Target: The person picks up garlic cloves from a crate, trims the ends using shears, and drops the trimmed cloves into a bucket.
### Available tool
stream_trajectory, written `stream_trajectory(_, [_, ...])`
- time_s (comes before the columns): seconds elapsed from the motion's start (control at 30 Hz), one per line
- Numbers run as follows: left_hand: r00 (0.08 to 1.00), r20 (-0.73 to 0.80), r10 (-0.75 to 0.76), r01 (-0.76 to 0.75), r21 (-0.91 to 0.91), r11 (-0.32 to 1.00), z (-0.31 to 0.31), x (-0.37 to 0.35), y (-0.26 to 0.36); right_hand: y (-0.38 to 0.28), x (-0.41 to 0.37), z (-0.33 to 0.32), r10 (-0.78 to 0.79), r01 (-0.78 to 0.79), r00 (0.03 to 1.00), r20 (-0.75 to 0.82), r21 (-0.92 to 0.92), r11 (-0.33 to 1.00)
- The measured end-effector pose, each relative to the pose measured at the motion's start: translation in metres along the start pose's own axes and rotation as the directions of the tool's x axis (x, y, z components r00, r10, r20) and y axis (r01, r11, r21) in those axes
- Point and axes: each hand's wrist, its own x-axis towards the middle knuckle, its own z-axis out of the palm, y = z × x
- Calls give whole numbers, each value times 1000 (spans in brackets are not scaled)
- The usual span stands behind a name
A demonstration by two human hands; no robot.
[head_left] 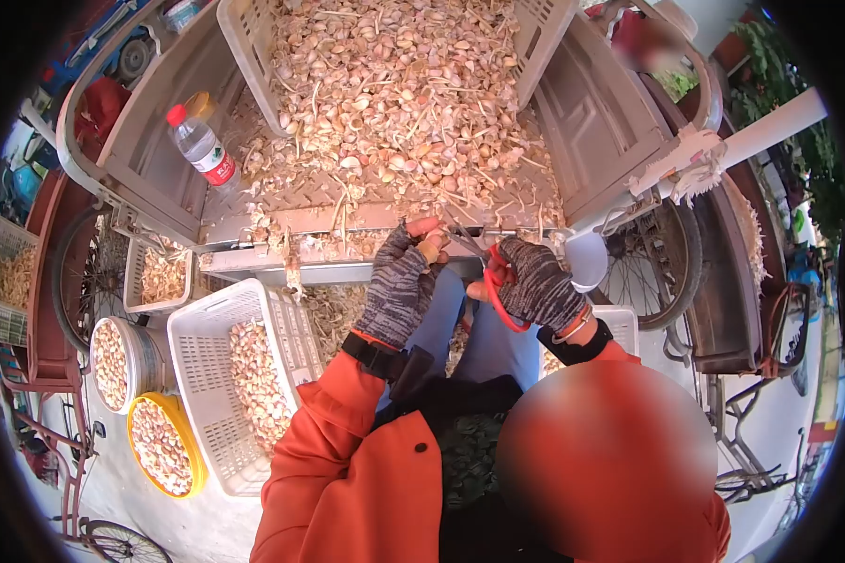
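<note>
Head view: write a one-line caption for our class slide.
Right hand holding red-handled scissors toward the left hand, before a heap of garlic cloves.

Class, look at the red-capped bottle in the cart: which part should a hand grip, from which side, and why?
Grip the bottle around its label, probably coming from the wearer's side. The body there is round and broader than the cap, so it should give a fuller hold, and no garlic covers the label. The side wall would likely hinder a left-side approach.
</note>
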Motion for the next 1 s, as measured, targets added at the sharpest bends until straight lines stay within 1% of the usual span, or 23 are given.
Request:
stream_trajectory(0.1, [998, -41, 37, -33, 91, 995, -3, -6, -13, 2, -12, 13, 81, -80, 997, 2, -30, 996])
stream_trajectory(0.17, [991, -29, 129, -121, 183, 976, -4, -10, -19, 2, -17, 20, -12, 11, 999, -35, -25, 1000])
stream_trajectory(0.2, [985, -52, 162, -151, 162, 975, 6, -14, -17, 2, -19, 22, -9, 9, 999, -41, 7, 1000])
stream_trajectory(0.23, [986, -54, 157, -146, 165, 975, 2, -15, -18, 2, -21, 23, -4, 4, 999, -42, 11, 1000])
stream_trajectory(0.3, [990, -33, 135, -128, 174, 976, -5, -12, -20, -1, -22, 21, -67, 60, 993, -97, -73, 996])
stream_trajectory(0.37, [987, -39, 156, -145, 203, 968, -8, -13, -22, 4, -23, 20, -67, 61, 995, -80, -74, 995])
stream_trajectory(0.43, [984, -33, 176, -153, 357, 922, -10, -12, -22, 7, -24, 21, -63, 60, 997, -47, -66, 996])
stream_trajectory(0.47, [985, -37, 169, -145, 359, 922, -12, -12, -22, 9, -25, 21, -56, 54, 997, -46, -61, 997])
stream_trajectory(0.53, [987, -29, 160, -134, 412, 901, -11, -9, -23, 9, -27, 17, -214, 210, 973, -92, -46, 977])
stream_trajectory(0.57, [988, -32, 154, -127, 410, 903, -12, -9, -24, 5, -28, 16, -207, 203, 974, -90, -45, 978])
stream_trajectory(0.6, [992, -26, 126, -109, 357, 928, -13, -10, -25, -4, -28, 14, 138, -155, 986, 89, 235, 960])
stream_trajectory(0.63, [994, -13, 105, -96, 299, 949, -15, -8, -24, -8, -25, 11, 396, -512, 854, 336, 412, 754])
stream_trajectory(0.67, [999, 3, 38, -38, 171, 985, -25, -4, -16, 12, -20, 12, 401, -545, 839, 369, 561, 624])
stream_trajectory(0.7, [999, -33, 44, -41, 75, 996, -25, -10, 3, 42, -7, 12, 406, -542, 840, 360, 556, 629])
stream_trajectory(0.73, [990, -100, 101, -93, 84, 992, -52, -14, 20, 77, 13, 10, 334, -317, 942, -40, 230, 920])
stream_trajectory(0.77, [975, -116, 188, -170, 148, 974, -64, -24, 47, 96, 31, 5, 60, -148, 934, -353, -228, 962])
stream_trajectory(0.8, [950, -174, 259, -211, 255, 944, -102, -35, 69, 95, 45, -4, 65, -152, 934, -353, -227, 962])
stream_trajectory(0.83, [886, -335, 321, -173, 403, 899, -126, -53, 91, 89, 57, -15, -11, -106, 920, -391, -274, 956])
stream_trajectory(0.87, [838, -435, 329, -123, 436, 892, -161, -70, 111, 87, 67, -21, -84, -63, 903, -422, -322, 944])
stream_trajectory(0.9, [778, -530, 338, -70, 462, 884, -205, -88, 127, 87, 80, -17, -77, -68, 907, -415, -322, 944])
stream_trajectory(0.93, [757, -573, 315, -42, 439, 898, -279, -116, 143, 84, 95, -9, -86, -3, 913, -398, -216, 976])
stream_trajectory(0.97, [734, -611, 296, -22, 415, 910, -328, -131, 150, 82, 112, -3, -103, 67, 917, -384, -105, 992])
stream_trajectory(1.0, [728, -616, 299, -23, 415, 910, -328, -131, 149, 86, 127, 8, -117, 149, 924, -363, 60, 987])
